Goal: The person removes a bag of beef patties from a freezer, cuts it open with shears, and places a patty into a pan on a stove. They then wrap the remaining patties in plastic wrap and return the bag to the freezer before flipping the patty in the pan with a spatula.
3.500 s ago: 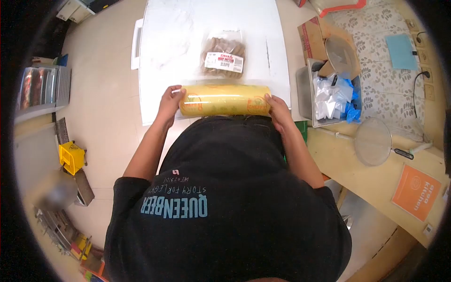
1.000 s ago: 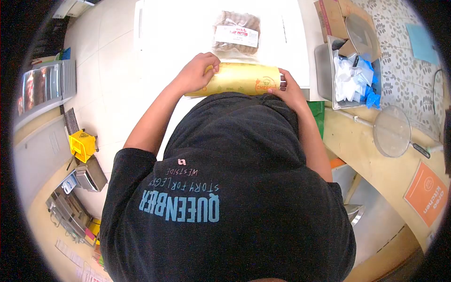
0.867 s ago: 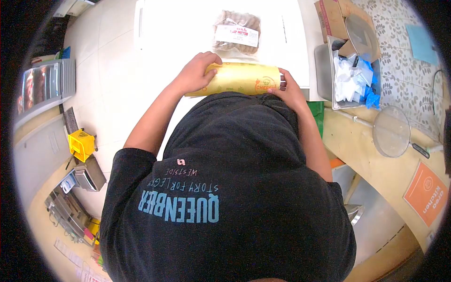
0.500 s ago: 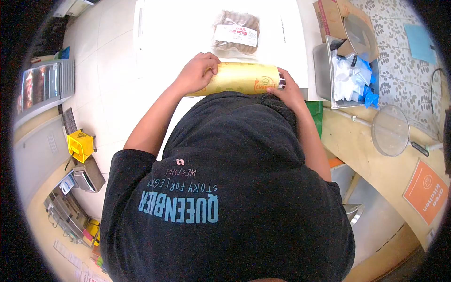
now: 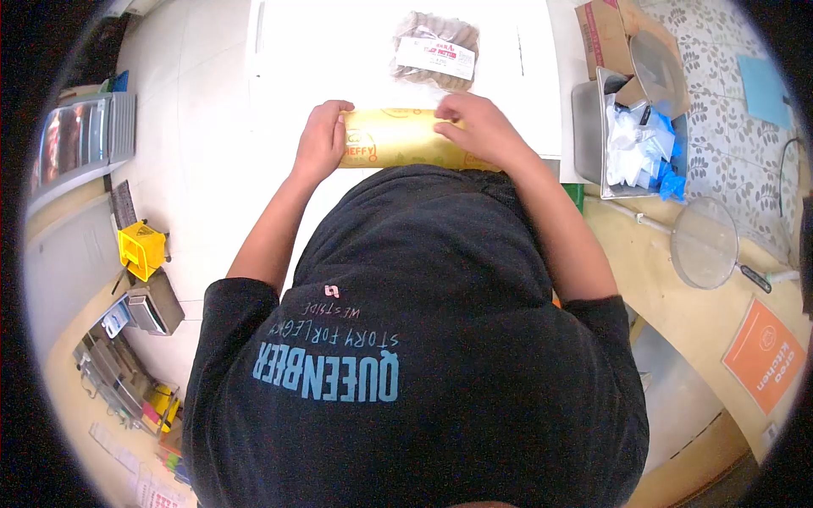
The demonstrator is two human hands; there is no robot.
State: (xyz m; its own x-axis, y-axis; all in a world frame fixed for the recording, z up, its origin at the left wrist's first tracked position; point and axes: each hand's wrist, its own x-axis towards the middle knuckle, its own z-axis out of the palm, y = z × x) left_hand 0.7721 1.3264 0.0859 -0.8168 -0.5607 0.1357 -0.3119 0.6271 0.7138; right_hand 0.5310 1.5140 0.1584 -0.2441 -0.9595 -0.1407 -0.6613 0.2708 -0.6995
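Observation:
A yellow roll of film (image 5: 398, 140) with orange print lies crosswise at the near edge of the white surface, close against the black shirt. My left hand (image 5: 323, 140) is closed round its left end, with the thumb on the near side. Across the roll's right part lies my right hand (image 5: 476, 127), its fingers bent and its fingertips at the film's upper face; whether it pinches the film is too small to tell. Just beyond the roll rests a clear bag of brown patties (image 5: 434, 74) with a white label.
On the right stand a metal bin (image 5: 590, 140) of white and blue plastic, a cardboard box (image 5: 603, 38), a round strainer (image 5: 705, 243) and an orange sign (image 5: 765, 356). A yellow bucket (image 5: 141, 251) is on the floor at the left.
My right hand has left the roll's right end and moved inward over its top. My left hand has shifted outward to the left end. The camera view has moved slightly.

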